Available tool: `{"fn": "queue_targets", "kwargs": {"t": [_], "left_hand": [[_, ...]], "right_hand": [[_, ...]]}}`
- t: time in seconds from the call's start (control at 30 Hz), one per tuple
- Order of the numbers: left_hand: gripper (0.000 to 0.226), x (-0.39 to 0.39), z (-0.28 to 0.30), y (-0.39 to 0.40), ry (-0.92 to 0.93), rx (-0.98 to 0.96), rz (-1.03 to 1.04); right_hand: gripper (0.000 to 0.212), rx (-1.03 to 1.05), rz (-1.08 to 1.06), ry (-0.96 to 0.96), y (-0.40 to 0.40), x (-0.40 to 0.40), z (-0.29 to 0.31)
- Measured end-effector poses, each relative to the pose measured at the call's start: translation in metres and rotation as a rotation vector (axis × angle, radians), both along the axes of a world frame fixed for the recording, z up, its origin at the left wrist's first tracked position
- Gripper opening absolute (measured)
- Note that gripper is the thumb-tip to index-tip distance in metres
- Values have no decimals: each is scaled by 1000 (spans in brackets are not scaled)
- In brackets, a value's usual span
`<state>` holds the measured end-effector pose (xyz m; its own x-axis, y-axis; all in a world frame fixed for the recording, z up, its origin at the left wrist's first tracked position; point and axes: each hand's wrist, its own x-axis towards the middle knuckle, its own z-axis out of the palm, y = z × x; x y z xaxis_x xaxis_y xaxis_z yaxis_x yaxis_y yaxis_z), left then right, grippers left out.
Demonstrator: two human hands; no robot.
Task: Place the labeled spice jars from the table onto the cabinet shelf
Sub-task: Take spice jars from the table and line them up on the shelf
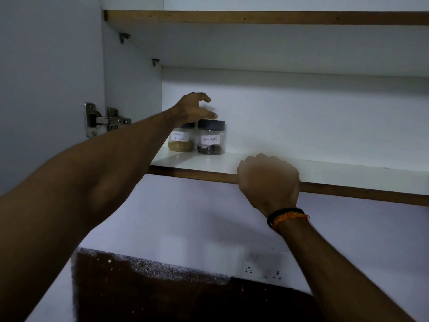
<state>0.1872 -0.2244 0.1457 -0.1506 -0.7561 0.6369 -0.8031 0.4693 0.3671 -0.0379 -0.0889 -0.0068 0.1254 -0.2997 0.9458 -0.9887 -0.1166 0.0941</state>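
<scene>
Two clear spice jars with dark lids stand side by side at the left end of the white cabinet shelf (336, 169). The left jar (181, 141) holds tan powder and its label reads "Masala". The right jar (211, 140) holds dark grains and is labelled "Black Pepper". My left hand (195, 109) hovers just above the two lids, fingers spread, holding nothing. My right hand (269, 180) is curled over the shelf's brown front edge, to the right of the jars.
An upper shelf (255, 18) runs overhead. The open cabinet door (46, 89) with its metal hinge (104, 120) is at the left. Below are a white wall, a socket plate (262, 269) and a dark speckled counter (162, 287).
</scene>
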Motion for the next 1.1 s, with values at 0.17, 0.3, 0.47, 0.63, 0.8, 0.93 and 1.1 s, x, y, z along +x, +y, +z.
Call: {"fn": "queue_targets", "kwargs": {"t": [0.17,0.3,0.47,0.63,0.8,0.93,1.1], "left_hand": [[78,0,-25,53,158,13,-4],[78,-6,-56,99,120,111,-47],[76,-3,-94,146,115,117,-43],[61,-1,-134,195,110,-39,-62],[61,-6,-189,242,57,-183,3],[69,-12,-255,266,59,19,43],[69,-22,-352,298,36,303,26]], "right_hand": [[47,96,-5,94,8,-2,0],[66,225,-34,116,19,-1,5],[64,308,-14,198,29,-7,6],[48,309,47,191,44,-12,-8],[64,308,152,118,72,-13,-25],[65,393,270,-4,100,-9,-58],[50,835,375,47,129,-10,-150]]}}
